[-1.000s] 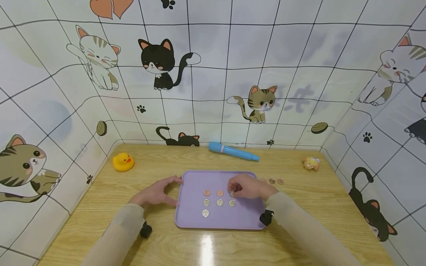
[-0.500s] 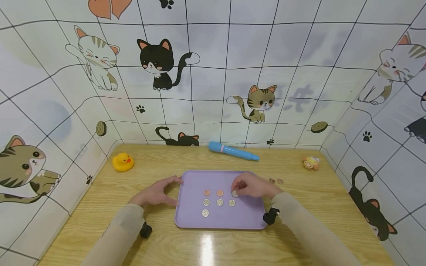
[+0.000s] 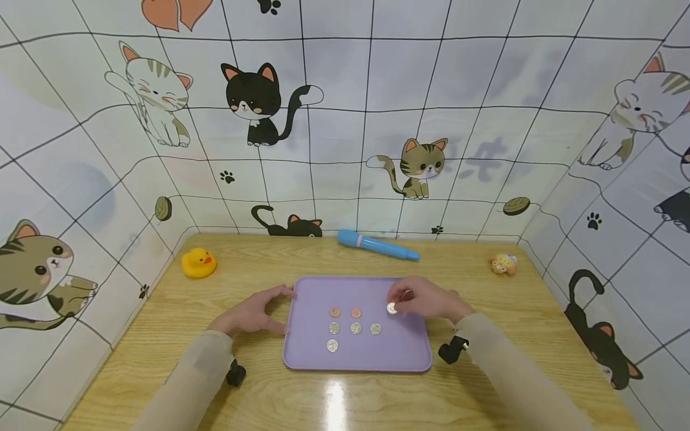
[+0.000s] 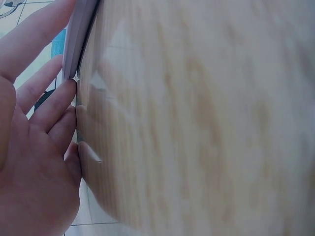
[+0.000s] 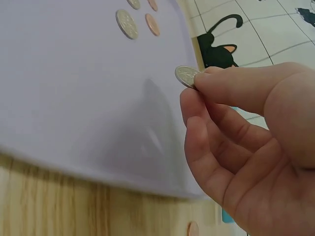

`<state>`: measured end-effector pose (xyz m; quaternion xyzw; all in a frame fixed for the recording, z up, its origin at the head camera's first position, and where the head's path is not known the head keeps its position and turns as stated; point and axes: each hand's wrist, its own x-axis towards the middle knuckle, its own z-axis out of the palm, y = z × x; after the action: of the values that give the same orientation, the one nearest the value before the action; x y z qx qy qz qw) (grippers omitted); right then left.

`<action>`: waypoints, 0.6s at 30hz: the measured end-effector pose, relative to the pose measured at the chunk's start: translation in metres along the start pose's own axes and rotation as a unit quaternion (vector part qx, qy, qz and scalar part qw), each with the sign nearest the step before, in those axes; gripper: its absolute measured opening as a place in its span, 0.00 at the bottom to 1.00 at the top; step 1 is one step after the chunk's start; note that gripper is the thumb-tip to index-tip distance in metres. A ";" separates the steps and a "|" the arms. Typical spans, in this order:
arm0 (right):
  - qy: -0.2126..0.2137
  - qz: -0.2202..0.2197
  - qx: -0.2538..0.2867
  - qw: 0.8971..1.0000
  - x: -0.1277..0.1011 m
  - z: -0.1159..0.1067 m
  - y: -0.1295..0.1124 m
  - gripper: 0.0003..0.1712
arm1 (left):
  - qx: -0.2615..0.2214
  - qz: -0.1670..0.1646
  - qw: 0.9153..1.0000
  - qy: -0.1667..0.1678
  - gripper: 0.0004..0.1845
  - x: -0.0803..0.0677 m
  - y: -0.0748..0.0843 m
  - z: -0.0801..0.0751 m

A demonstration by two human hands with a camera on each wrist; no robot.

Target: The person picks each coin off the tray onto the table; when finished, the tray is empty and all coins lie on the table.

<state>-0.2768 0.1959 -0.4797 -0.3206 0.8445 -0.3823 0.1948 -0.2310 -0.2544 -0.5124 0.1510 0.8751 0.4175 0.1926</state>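
Purple tray lay at lower centre of the head view on the wooden table. At its left edge the left hand rested, fingers loose and straight, touching the rim. Right of centre, the right hand pinched a silver coin between thumb and forefinger, lifted above the tray, beside the six coins lying in rows.

A small staged tabletop booth, not a lived-in room: cartoon-cat tiled sheets wall in a wooden table on three sides, with a rubber duck and small toy as props.
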 end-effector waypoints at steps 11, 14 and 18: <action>0.040 0.004 0.031 0.999 -0.028 -0.027 0.019 0.10 | -0.013 -0.001 1.000 -0.001 0.39 0.002 -0.005 0.001; 0.050 0.013 0.034 0.998 -0.036 -0.033 0.023 0.12 | -0.012 0.001 1.000 -0.001 0.39 0.002 -0.007 0.001; 0.065 0.024 0.035 0.997 -0.047 -0.037 0.029 0.13 | -0.010 0.005 1.000 -0.003 0.39 0.003 -0.007 0.001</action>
<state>-0.2754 0.2626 -0.4741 -0.2678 0.8491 -0.4264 0.1598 -0.2335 -0.2569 -0.5193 0.1544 0.8697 0.4266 0.1943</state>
